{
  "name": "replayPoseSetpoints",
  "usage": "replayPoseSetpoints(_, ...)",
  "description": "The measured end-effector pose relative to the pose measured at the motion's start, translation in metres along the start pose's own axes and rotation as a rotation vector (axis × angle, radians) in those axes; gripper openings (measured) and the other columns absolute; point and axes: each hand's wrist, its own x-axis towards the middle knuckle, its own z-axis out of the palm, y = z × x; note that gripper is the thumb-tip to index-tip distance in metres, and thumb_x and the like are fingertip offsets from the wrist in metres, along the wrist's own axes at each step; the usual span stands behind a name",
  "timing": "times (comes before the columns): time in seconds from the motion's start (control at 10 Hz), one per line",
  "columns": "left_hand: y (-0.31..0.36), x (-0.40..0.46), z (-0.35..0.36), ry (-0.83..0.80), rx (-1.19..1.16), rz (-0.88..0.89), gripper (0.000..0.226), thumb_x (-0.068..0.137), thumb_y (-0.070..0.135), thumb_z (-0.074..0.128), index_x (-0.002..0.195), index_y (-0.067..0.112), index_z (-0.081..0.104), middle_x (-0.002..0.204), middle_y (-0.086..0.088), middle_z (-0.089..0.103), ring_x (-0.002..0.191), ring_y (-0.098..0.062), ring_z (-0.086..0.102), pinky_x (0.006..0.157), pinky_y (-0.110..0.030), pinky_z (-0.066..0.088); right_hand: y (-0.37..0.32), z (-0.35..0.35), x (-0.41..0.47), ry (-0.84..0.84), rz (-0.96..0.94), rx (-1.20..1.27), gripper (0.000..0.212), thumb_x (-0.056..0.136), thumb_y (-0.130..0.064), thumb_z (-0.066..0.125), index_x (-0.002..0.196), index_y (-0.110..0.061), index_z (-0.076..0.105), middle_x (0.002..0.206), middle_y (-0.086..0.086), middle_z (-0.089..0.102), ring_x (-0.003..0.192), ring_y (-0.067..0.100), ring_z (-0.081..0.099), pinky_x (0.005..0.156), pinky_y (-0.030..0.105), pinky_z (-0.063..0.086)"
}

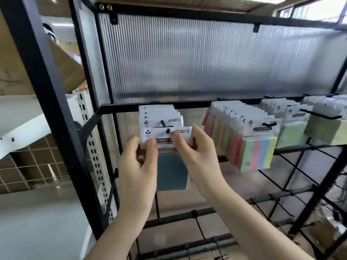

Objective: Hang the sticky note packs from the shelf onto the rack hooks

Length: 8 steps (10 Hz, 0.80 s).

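Observation:
A sticky note pack with a white header card and dark teal notes hangs in front of me. My left hand pinches the left side of its header. My right hand pinches the right side. The black hook tip shows through the hole in the header card. Several more packs of the same kind hang behind it on that hook. To the right, a row of rainbow-coloured packs hangs on another hook.
The black metal rack frame has a ribbed translucent back panel. Green packs and more packs hang at far right. A black wire grid lies below. Cardboard boxes stand at left.

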Motion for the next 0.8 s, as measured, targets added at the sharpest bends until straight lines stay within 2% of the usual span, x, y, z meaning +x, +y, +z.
replayPoseSetpoints(0.1, -0.005, -0.001, 0.001, 0.03, 0.048, 0.013, 0.011, 0.094, 0.023, 0.055, 0.091, 0.012, 0.055, 0.077, 0.008, 0.058, 0.072, -0.001, 0.056, 0.065, -0.008, 0.041, 0.004, -0.001, -0.001, -0.004, -0.042, -0.033, 0.031, 0.094, -0.021, 0.06, 0.067, -0.023, 0.045, 0.057, -0.018, 0.05, 0.055, -0.002, 0.042, 0.054, 0.013, 0.034)
replayPoseSetpoints(0.2, -0.01, 0.001, 0.001, 0.075, 0.088, 0.011, 0.011, 0.091, 0.018, 0.061, 0.099, 0.018, 0.053, 0.088, 0.013, 0.057, 0.083, 0.008, 0.056, 0.073, -0.004, 0.041, 0.011, -0.001, 0.0, 0.015, -0.043, -0.064, 0.015, 0.092, -0.02, 0.061, 0.079, -0.019, 0.053, 0.07, -0.016, 0.057, 0.065, 0.001, 0.052, 0.061, 0.014, 0.041)
replayPoseSetpoints(0.3, -0.014, 0.003, 0.002, 0.098, 0.096, -0.012, 0.015, 0.089, 0.017, 0.064, 0.098, 0.016, 0.052, 0.087, 0.011, 0.056, 0.08, 0.008, 0.055, 0.072, -0.004, 0.04, 0.02, 0.001, 0.001, 0.043, 0.013, -0.084, 0.009, 0.091, -0.022, 0.063, 0.095, -0.02, 0.055, 0.085, -0.012, 0.061, 0.076, 0.0, 0.057, 0.067, 0.011, 0.045)
replayPoseSetpoints(0.4, -0.021, 0.007, 0.003, 0.109, 0.124, -0.035, 0.019, 0.087, 0.022, 0.066, 0.099, 0.015, 0.053, 0.087, 0.009, 0.058, 0.08, 0.003, 0.056, 0.071, -0.006, 0.042, 0.026, 0.004, 0.004, 0.102, 0.055, -0.102, 0.017, 0.088, -0.026, 0.066, 0.098, -0.026, 0.052, 0.093, -0.009, 0.06, 0.079, -0.001, 0.055, 0.068, 0.007, 0.042)
replayPoseSetpoints(0.5, -0.027, 0.011, 0.006, 0.113, 0.173, -0.043, 0.022, 0.087, 0.026, 0.066, 0.101, 0.016, 0.052, 0.089, 0.002, 0.059, 0.084, -0.007, 0.058, 0.076, -0.016, 0.045, 0.031, 0.005, 0.01, 0.152, 0.073, -0.141, 0.027, 0.086, -0.029, 0.069, 0.103, -0.027, 0.048, 0.1, -0.005, 0.055, 0.083, -0.001, 0.052, 0.069, 0.004, 0.04)
replayPoseSetpoints(0.6, -0.033, 0.013, 0.007, 0.14, 0.21, -0.05, 0.022, 0.088, 0.028, 0.065, 0.1, 0.018, 0.049, 0.092, -0.001, 0.06, 0.083, -0.007, 0.057, 0.073, -0.01, 0.042, 0.037, 0.005, 0.012, 0.146, 0.098, -0.154, 0.034, 0.085, -0.033, 0.07, 0.107, -0.027, 0.045, 0.098, -0.007, 0.052, 0.085, 0.0, 0.052, 0.07, 0.007, 0.042)
replayPoseSetpoints(0.7, -0.03, 0.012, 0.008, 0.123, 0.245, -0.052, 0.022, 0.09, 0.025, 0.063, 0.103, 0.012, 0.05, 0.097, -0.008, 0.06, 0.087, -0.016, 0.056, 0.077, -0.018, 0.042, 0.031, 0.001, 0.01, 0.084, 0.156, -0.22, 0.036, 0.087, -0.033, 0.068, 0.112, -0.024, 0.044, 0.102, -0.007, 0.052, 0.094, 0.008, 0.053, 0.081, 0.021, 0.048)
replayPoseSetpoints(0.8, -0.017, 0.001, 0.004, 0.158, 0.25, 0.048, 0.022, 0.092, 0.019, 0.06, 0.11, 0.009, 0.051, 0.105, -0.005, 0.055, 0.096, -0.014, 0.053, 0.087, -0.023, 0.045, 0.025, -0.011, -0.008, 0.099, 0.026, -0.338, 0.037, 0.092, -0.019, 0.061, 0.125, -0.015, 0.045, 0.118, -0.002, 0.049, 0.111, 0.012, 0.048, 0.096, 0.024, 0.041)
